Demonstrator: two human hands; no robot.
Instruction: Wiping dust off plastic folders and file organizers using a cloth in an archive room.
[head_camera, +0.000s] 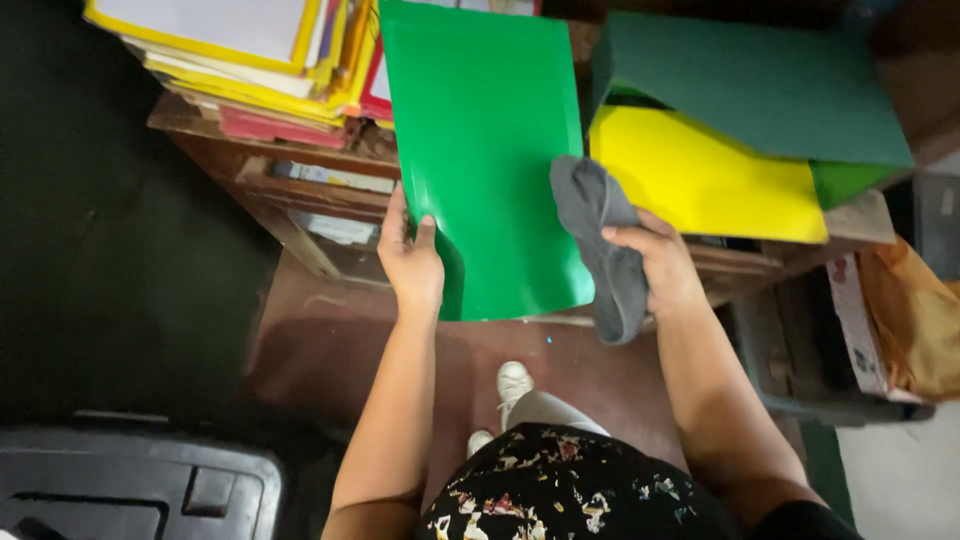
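- The left hand (412, 262) grips the lower left edge of a glossy bright-green plastic folder (485, 150), held above the wooden worktop (300, 165).
- The right hand (655, 262) clutches a crumpled grey cloth (605, 250) against the folder's right edge.
- The folder's top is cut off; a yellow folder (700, 180) lies partly under a dark-green one (750, 85), perhaps card.

Both arms are seen bare from the elbow down, with no sleeves, watches or rings to be made out on the left hand (412, 262) or the right hand (660, 262). A black garment (570, 485) printed with small white, yellow and red flowers is worn. Pale trousers (548, 410) and white shoes (512, 382) are seen below it.
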